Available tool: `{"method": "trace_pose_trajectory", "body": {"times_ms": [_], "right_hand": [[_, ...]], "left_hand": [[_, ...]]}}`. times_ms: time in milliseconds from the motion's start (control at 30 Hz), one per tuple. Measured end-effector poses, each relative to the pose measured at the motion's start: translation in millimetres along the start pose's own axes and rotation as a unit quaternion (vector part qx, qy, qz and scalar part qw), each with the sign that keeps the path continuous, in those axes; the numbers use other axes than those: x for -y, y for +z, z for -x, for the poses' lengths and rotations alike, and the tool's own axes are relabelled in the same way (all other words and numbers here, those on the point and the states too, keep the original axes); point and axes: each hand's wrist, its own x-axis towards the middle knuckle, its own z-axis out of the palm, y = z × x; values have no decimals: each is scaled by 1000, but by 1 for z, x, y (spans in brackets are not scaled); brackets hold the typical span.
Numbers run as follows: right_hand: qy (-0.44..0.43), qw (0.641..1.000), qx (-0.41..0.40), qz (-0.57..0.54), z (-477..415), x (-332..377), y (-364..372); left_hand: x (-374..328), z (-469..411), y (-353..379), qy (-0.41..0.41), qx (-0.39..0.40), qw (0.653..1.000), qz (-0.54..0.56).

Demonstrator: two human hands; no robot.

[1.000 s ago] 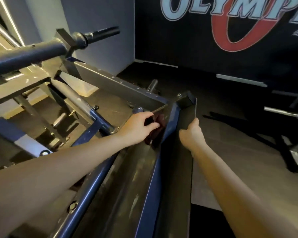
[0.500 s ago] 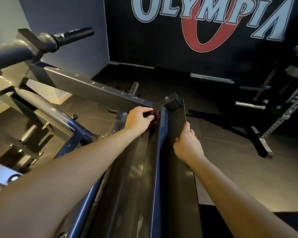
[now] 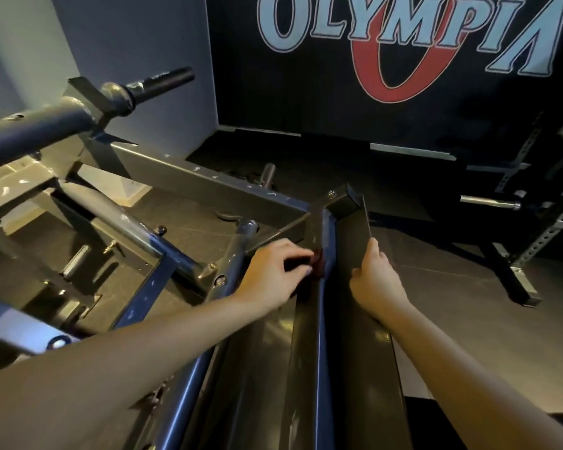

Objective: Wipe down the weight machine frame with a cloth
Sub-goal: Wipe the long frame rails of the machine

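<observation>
The weight machine's dark frame beam (image 3: 309, 352) with a blue edge runs away from me down the middle of the view. My left hand (image 3: 273, 274) grips a dark red cloth (image 3: 317, 263) and holds it against the left side of the beam, near its far end. Most of the cloth is hidden under my fingers. My right hand (image 3: 372, 277) rests on the right-hand edge of the frame, fingers curled over it and one finger stretched along the edge.
A grey cross beam (image 3: 189, 181) joins the frame's far end from the left. A bar with a black sleeve (image 3: 156, 81) sticks out at upper left. A black rack (image 3: 533, 222) stands on the floor at right. Behind is a dark wall with a logo (image 3: 403, 37).
My left hand has drawn the cloth back toward me along the beam, away from its far end. My right hand keeps its place on the right edge. The camera has shifted.
</observation>
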Motion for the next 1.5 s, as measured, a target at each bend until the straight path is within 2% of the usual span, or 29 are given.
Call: {"method": "trace_pose_trajectory", "body": {"times_ms": [167,267,400,533,600,700,800,900,1000,1167,1233,1367,1500], "right_hand": [[-6,1000,-3,0,-7,-5,5],[-2,1000,-4,-4,-9,-7,5],[-6,1000,-4,-6,-7,-7,3],[-6,1000,-4,13,-7,-5,4],[-4,1000,-8,18,-8,-4,5],[-5,1000,-10,17,-10,-6,7],[-11,1000,-12,14,-10,-8,7],[-13,1000,-11,19,-10,-6,6],[-11,1000,-10,14,-9,-4,4],[-17,1000,-8,1,-8,-4,4],[-20,1000,-10,-1,-9,-5,4],[-18,1000,-9,2,-11,-5,4],[-21,1000,-19,11,-11,-7,6]], "left_hand": [[25,-108,25,-25,-49,998,-43],[30,-123,24,-36,-46,998,-35],[10,-56,4,12,21,1000,-9],[0,32,-12,8,69,997,18],[4,28,-11,6,60,998,27],[18,-30,4,11,21,1000,-9],[31,-91,19,-30,-32,999,0],[32,-104,21,-44,-37,998,-4],[18,-63,12,-10,-4,1000,-4],[-15,61,-12,23,60,998,17],[-17,78,-16,27,69,997,13],[-5,20,-4,29,39,999,-4],[14,-51,12,-43,-21,999,9]]}}
